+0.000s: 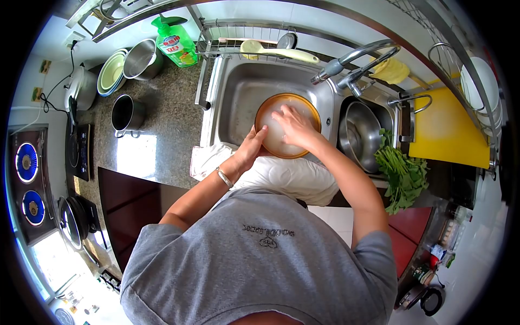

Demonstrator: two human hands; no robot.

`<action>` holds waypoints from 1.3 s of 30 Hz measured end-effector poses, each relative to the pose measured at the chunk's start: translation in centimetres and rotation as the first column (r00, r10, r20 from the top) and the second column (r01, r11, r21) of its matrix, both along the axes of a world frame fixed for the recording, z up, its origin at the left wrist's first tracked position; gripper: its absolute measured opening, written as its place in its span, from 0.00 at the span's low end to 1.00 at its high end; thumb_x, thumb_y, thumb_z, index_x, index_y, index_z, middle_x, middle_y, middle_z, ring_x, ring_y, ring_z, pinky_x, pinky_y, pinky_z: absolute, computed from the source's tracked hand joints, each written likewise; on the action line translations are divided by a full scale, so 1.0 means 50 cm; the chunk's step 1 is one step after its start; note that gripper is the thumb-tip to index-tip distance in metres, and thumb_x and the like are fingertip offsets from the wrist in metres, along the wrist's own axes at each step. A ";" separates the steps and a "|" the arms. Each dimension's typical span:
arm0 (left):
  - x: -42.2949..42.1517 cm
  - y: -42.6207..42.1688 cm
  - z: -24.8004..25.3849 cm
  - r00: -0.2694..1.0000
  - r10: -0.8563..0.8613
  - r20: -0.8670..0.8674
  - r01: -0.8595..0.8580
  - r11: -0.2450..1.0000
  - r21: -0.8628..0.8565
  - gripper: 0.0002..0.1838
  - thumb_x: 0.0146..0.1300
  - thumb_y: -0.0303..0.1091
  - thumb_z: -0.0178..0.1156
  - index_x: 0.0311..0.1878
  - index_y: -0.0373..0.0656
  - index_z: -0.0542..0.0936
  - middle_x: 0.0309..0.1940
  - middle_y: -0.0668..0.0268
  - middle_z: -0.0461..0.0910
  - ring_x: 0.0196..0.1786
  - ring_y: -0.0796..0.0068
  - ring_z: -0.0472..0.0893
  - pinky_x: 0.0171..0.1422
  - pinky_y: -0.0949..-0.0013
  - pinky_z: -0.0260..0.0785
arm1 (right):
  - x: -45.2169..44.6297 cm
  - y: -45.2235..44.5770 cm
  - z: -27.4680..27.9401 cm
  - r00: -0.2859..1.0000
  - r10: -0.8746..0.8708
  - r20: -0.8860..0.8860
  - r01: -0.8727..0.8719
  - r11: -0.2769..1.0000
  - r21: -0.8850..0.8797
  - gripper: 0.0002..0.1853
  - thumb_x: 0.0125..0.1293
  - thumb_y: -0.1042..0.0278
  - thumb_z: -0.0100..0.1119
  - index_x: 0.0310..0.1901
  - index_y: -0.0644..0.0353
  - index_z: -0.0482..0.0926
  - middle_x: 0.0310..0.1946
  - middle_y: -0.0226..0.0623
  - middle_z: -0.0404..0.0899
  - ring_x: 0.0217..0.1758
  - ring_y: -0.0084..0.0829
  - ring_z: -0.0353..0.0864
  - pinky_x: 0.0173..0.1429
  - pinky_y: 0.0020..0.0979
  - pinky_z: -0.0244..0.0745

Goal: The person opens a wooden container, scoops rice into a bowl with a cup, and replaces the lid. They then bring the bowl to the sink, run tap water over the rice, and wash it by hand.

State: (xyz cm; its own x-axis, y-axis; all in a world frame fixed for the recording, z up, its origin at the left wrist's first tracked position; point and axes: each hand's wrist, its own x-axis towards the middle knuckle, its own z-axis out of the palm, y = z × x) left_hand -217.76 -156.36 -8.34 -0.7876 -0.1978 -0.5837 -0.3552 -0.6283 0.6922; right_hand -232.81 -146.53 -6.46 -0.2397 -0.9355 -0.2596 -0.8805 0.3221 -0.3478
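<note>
An amber-rimmed bowl (268, 128) with cloudy whitish liquid in it is at the near side of the steel sink basin (238, 86). My left hand (251, 146), with a bracelet at the wrist, grips the bowl's left near edge, its thumb over the rim and the other fingers partly hidden below. Inside the bowl, my right hand (294, 127) reaches down from the right with its fingers apart. Those fingertips touch the whitish contents; whether anything solid lies under the surface I cannot tell.
A faucet (346, 70) arches over the sink's right side. The second basin has a metal bowl (358, 135), with leafy greens (400, 176) beside it. A wire rack holds a pale ladle (276, 51). Left are a green detergent bottle (176, 43) and a dark pot (128, 115).
</note>
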 end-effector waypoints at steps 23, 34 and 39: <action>0.005 -0.003 -0.004 1.000 0.008 0.027 -0.007 1.000 -0.030 0.25 0.73 0.51 0.42 0.64 0.44 0.62 0.52 0.58 0.73 0.50 0.66 0.79 0.55 0.59 0.74 | -0.030 0.014 -0.102 0.949 -0.088 0.303 0.150 0.970 -0.190 0.31 0.50 0.72 0.65 0.57 0.64 0.66 0.55 0.58 0.70 0.51 0.51 0.77 0.51 0.43 0.75; 0.006 -0.013 -0.011 1.000 -0.020 -0.015 0.020 1.000 -0.016 0.26 0.73 0.49 0.42 0.68 0.48 0.56 0.59 0.60 0.68 0.55 0.66 0.75 0.55 0.59 0.74 | -0.024 0.041 0.062 0.987 0.127 0.104 -0.108 0.979 -0.171 0.29 0.49 0.66 0.68 0.54 0.60 0.71 0.59 0.44 0.68 0.61 0.41 0.68 0.61 0.39 0.67; 0.004 -0.012 -0.001 1.000 -0.014 -0.028 0.014 1.000 0.004 0.26 0.73 0.48 0.42 0.68 0.47 0.56 0.59 0.59 0.68 0.56 0.65 0.74 0.57 0.57 0.74 | 0.005 0.000 0.044 0.985 0.085 -0.150 -0.082 0.996 0.025 0.37 0.43 0.63 0.71 0.58 0.56 0.68 0.59 0.42 0.64 0.64 0.43 0.63 0.60 0.45 0.67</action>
State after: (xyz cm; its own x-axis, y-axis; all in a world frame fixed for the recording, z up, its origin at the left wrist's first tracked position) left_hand -217.55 -156.96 -8.36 -0.8062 -0.1842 -0.5622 -0.3444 -0.6265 0.6992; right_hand -232.57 -146.54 -4.26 -0.1986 -0.9492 -0.2440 -0.9464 0.2505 -0.2039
